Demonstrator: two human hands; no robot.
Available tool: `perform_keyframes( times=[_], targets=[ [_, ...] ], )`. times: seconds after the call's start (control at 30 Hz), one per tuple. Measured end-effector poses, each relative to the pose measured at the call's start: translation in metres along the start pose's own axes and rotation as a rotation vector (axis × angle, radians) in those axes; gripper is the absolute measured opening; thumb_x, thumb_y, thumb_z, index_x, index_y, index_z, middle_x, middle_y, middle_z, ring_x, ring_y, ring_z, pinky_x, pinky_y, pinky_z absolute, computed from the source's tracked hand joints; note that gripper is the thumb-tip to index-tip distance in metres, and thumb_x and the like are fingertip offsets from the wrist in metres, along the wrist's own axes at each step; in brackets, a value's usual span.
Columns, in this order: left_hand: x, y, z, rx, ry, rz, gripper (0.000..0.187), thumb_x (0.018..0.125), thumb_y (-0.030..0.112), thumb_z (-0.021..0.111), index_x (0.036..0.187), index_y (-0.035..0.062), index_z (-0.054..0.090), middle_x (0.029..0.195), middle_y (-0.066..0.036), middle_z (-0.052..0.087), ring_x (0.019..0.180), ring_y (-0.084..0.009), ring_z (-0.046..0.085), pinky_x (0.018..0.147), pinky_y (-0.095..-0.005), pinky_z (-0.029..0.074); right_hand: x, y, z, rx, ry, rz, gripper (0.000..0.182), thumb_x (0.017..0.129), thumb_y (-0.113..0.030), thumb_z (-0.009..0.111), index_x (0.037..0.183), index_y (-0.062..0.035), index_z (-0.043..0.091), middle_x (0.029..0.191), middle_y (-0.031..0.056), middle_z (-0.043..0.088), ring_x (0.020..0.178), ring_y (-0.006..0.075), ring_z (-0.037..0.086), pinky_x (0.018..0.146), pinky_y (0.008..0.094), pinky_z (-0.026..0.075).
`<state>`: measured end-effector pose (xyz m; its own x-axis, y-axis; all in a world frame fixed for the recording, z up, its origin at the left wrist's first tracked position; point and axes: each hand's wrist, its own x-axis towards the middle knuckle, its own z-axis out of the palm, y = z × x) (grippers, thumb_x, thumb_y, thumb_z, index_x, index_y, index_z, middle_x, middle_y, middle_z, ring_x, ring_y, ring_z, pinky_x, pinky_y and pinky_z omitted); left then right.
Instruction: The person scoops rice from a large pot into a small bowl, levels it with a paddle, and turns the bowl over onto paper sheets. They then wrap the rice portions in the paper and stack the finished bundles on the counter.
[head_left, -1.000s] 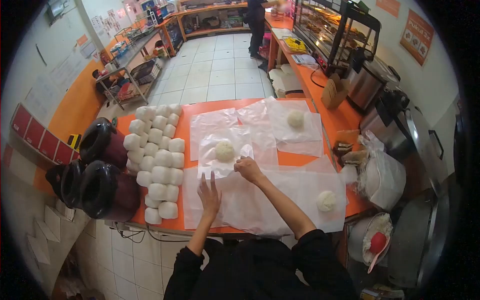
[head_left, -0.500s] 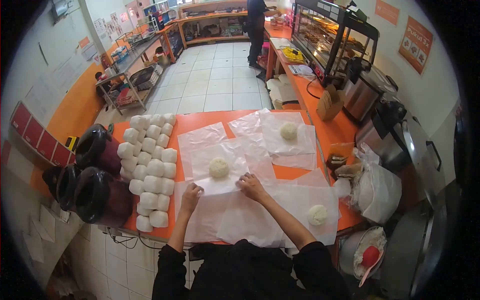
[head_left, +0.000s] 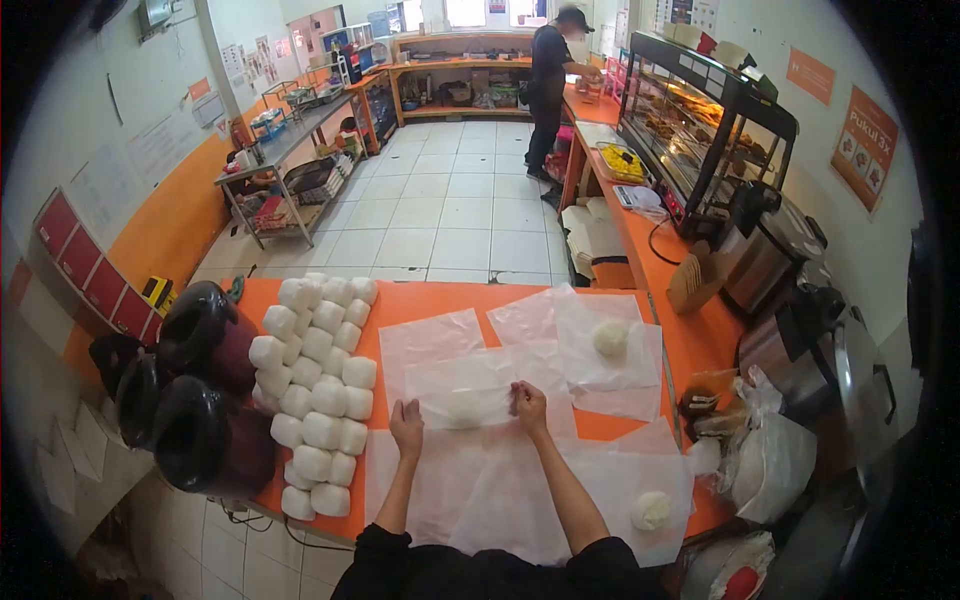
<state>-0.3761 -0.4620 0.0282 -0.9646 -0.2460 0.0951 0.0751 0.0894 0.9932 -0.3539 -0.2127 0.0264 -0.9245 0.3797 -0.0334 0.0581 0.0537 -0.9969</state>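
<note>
My left hand (head_left: pixel 407 430) and my right hand (head_left: pixel 530 408) pinch the two sides of a translucent white paper sheet (head_left: pixel 440 379). The sheet is folded over a rice mound (head_left: pixel 466 410), which shows faintly through it. Two more rice mounds lie uncovered on paper sheets: one at the back right (head_left: pixel 610 340), the other at the front right (head_left: pixel 651 511). Left of my hands, several round white paper-wrapped bundles (head_left: pixel 322 430) are piled in rows on the orange table (head_left: pixel 400 300).
Dark purple containers (head_left: pixel 215 435) stand left of the table. On the right are a plastic bag (head_left: pixel 768 460), large metal cookers (head_left: pixel 765 250), a glass food display case (head_left: pixel 690 130) and a pot with a red scoop (head_left: pixel 741 582). A person (head_left: pixel 548 90) stands at the far counter.
My hands have lifted the near edge of the paper and brought it over the middle rice mound, which was uncovered before. The camera has tilted up, so the scene sits lower.
</note>
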Motion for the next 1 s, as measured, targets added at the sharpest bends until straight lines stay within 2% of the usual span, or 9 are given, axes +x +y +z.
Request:
perform_keyframes(
  times=[0.1, 0.2, 0.27, 0.3, 0.4, 0.57, 0.83, 0.97, 1.0],
  targets=[
    [0.011, 0.007, 0.007, 0.534, 0.015, 0.160, 0.021, 0.087, 0.017, 0.058, 0.078, 0.0018, 0.046, 0.058, -0.010, 0.048, 0.052, -0.0220, 0.047, 0.053, -0.0349, 0.043, 0.019, 0.002, 0.004, -0.523, 0.056, -0.199, 0.021, 0.085, -0.025, 0.059, 0.078, -0.0056, 0.063, 0.067, 0.0093, 0.060, 0.061, 0.0238, 0.060, 0.058, 0.0367, 0.047],
    [0.015, -0.018, 0.004, 0.853, -0.178, 0.236, 0.017, 0.085, 0.015, 0.057, 0.081, 0.0026, 0.047, 0.059, -0.015, 0.051, 0.055, -0.0323, 0.053, 0.057, -0.0438, 0.046, 0.019, 0.020, 0.006, -0.855, -0.001, -0.212, 0.027, 0.083, -0.034, 0.061, 0.082, -0.0076, 0.065, 0.069, 0.0104, 0.062, 0.066, 0.0278, 0.061, 0.060, 0.0389, 0.047],
    [0.016, -0.003, 0.008, 0.912, -0.225, 0.110, 0.014, 0.085, 0.016, 0.057, 0.085, 0.0035, 0.050, 0.071, -0.016, 0.056, 0.067, -0.0327, 0.057, 0.062, -0.0459, 0.045, 0.013, 0.009, 0.010, -1.023, -0.037, -0.178, 0.028, 0.081, -0.036, 0.061, 0.081, -0.0086, 0.065, 0.078, 0.0108, 0.064, 0.071, 0.0324, 0.060, 0.065, 0.0419, 0.048],
    [0.012, 0.007, 0.009, 0.941, -0.248, 0.045, 0.013, 0.085, 0.016, 0.057, 0.087, 0.0039, 0.052, 0.076, -0.017, 0.058, 0.073, -0.0328, 0.059, 0.065, -0.0470, 0.045, 0.012, -0.003, 0.011, -1.041, -0.071, -0.143, 0.026, 0.080, -0.034, 0.063, 0.082, -0.0087, 0.064, 0.083, 0.0109, 0.064, 0.075, 0.0319, 0.060, 0.067, 0.0414, 0.048],
    [0.003, 0.026, 0.013, 0.873, -0.096, 0.457, 0.020, 0.085, 0.015, 0.055, 0.102, 0.0040, 0.055, 0.104, -0.019, 0.058, 0.101, -0.0302, 0.056, 0.082, -0.0458, 0.043, 0.028, -0.024, 0.020, -1.006, -0.140, -0.197, 0.022, 0.076, -0.028, 0.067, 0.086, -0.0090, 0.063, 0.096, 0.0112, 0.062, 0.088, 0.0304, 0.059, 0.075, 0.0405, 0.047],
    [-0.038, 0.016, 0.035, 0.719, -0.631, 0.745, 0.048, 0.087, 0.012, 0.048, 0.132, 0.0006, 0.037, 0.138, -0.016, 0.037, 0.128, -0.0312, 0.034, 0.106, -0.0430, 0.026, 0.087, -0.011, 0.064, -0.825, -0.362, -0.667, 0.050, 0.067, -0.018, 0.073, 0.112, -0.0106, 0.051, 0.106, 0.0118, 0.055, 0.107, 0.0322, 0.050, 0.088, 0.0435, 0.043],
    [-0.043, 0.017, 0.045, 0.871, -0.579, 0.687, 0.057, 0.085, 0.015, 0.051, 0.136, 0.0001, 0.030, 0.142, -0.016, 0.030, 0.131, -0.0291, 0.032, 0.107, -0.0421, 0.025, 0.121, -0.020, 0.101, -1.277, -0.752, -0.334, 0.081, 0.053, -0.024, 0.083, 0.123, -0.0191, 0.043, 0.116, 0.0126, 0.048, 0.113, 0.0352, 0.042, 0.089, 0.0522, 0.038],
    [-0.041, 0.015, 0.047, 0.898, -0.546, 0.726, 0.062, 0.081, 0.017, 0.055, 0.136, -0.0001, 0.031, 0.141, -0.016, 0.031, 0.130, -0.0290, 0.033, 0.106, -0.0414, 0.027, 0.131, -0.016, 0.103, -1.348, -0.822, -0.385, 0.062, 0.055, -0.027, 0.081, 0.110, -0.0166, 0.054, 0.114, 0.0098, 0.050, 0.115, 0.0350, 0.037, 0.088, 0.0538, 0.036],
    [-0.040, 0.011, 0.046, 0.924, -0.550, 0.740, 0.062, 0.082, 0.019, 0.055, 0.136, 0.0002, 0.031, 0.141, -0.016, 0.031, 0.130, -0.0280, 0.033, 0.107, -0.0409, 0.026, 0.125, -0.026, 0.099, -1.318, -0.758, -0.508, 0.053, 0.059, -0.028, 0.078, 0.105, -0.0144, 0.057, 0.105, 0.0115, 0.055, 0.107, 0.0334, 0.046, 0.086, 0.0481, 0.040]
  ],
)
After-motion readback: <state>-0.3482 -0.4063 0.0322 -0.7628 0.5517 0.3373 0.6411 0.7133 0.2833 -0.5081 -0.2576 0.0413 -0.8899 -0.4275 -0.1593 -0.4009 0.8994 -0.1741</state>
